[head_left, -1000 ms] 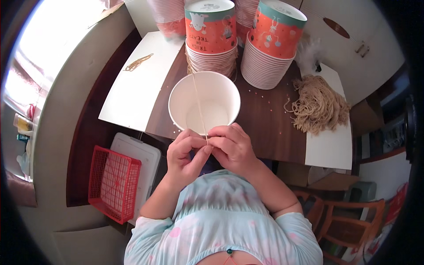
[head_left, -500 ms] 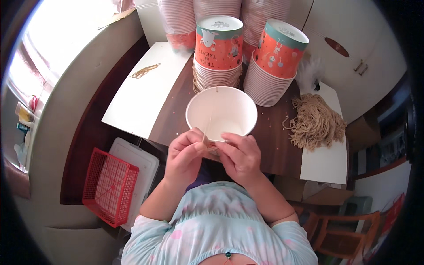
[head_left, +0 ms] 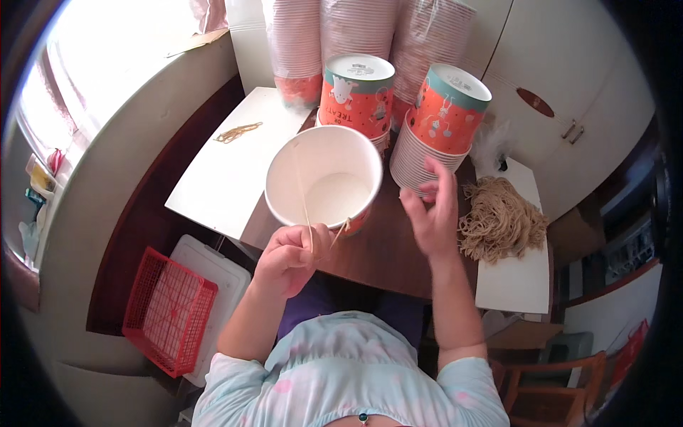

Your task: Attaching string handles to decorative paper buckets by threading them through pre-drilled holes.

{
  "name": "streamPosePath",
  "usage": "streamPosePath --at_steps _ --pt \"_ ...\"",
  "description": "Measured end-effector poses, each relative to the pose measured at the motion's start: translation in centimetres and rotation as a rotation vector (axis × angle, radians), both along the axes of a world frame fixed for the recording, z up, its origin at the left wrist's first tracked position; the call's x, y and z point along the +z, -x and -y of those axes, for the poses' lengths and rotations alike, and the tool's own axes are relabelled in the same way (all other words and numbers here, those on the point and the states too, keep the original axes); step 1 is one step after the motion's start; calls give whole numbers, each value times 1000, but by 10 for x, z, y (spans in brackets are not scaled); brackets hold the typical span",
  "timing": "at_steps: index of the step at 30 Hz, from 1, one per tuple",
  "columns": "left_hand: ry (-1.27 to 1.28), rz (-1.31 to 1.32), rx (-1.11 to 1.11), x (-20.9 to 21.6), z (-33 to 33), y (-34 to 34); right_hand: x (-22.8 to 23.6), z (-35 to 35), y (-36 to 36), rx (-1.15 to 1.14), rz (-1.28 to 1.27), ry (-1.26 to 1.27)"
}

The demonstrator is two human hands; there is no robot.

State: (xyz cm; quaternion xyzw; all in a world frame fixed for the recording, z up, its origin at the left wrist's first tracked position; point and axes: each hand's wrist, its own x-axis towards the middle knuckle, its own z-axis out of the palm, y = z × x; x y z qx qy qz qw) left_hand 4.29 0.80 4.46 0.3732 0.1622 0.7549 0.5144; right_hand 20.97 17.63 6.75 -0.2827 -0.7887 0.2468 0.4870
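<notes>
A paper bucket (head_left: 334,199), white inside and orange outside, stands tilted with its mouth toward me at the table's near side. My left hand (head_left: 288,257) is closed at its near rim, pinching a thin tan cord (head_left: 304,196). The cord stretches across the mouth from the far rim, and a short bit of it shows at the near right rim. My right hand (head_left: 435,213) is off the bucket, fingers apart and holding nothing. It hovers in front of the right stack of upside-down buckets (head_left: 427,153), nearest to that stack.
Another upside-down bucket stack (head_left: 356,103) stands behind the bucket. Plastic-wrapped stacks (head_left: 359,32) rise at the back. A heap of tan cords (head_left: 504,219) lies at the right, and a few cords (head_left: 238,132) lie on the left white panel. A red basket (head_left: 171,309) sits lower left.
My right hand has let go at the near rim and moved right and away, opening. The bucket has shifted left and tilted more, with my left hand still pinching the cord.
</notes>
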Motion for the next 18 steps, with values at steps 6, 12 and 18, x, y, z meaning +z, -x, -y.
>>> streamPosePath --at_steps 6,12,18 --pt "-171 -565 -66 4 -2 -2 44 -41 21 497 591 519" --pt "-114 -1168 -8 20 13 -5 101 -22 0 928 326 586" --pt "-215 -1559 121 22 20 -7 78 -1 18 322 306 -184"
